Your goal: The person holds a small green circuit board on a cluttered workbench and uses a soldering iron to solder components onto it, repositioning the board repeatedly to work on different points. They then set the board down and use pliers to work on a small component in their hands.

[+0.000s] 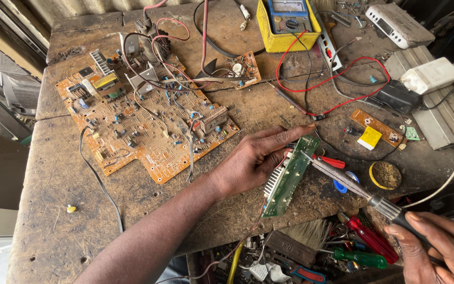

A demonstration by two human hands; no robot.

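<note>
Two bare hands work over a worn wooden workbench (53, 210). The left hand (256, 158) lies across the bench with its fingers closed along the edge of a narrow green circuit board (290, 176), holding it tilted on its side near the bench's front edge. The right hand (437, 252), low at the right, is wrapped around the dark handle of a soldering iron (353, 186), whose metal shaft slants up and left so that the tip meets the upper end of the green board. Just behind the iron's shaft lie a small blue spool (342, 184) and a round tin of brownish flux (385, 175). A large orange circuit board (143, 121), crowded with components and loose wires, lies flat well to the left. At the back stands a yellow multimeter (285, 21), its red lead (342, 79) looping across the bench. A white adapter (429, 75) rests on a grey ribbed panel at the right. Red- and green-handled screwdrivers (369, 247) lie below the bench's front edge, near the right hand.
</note>
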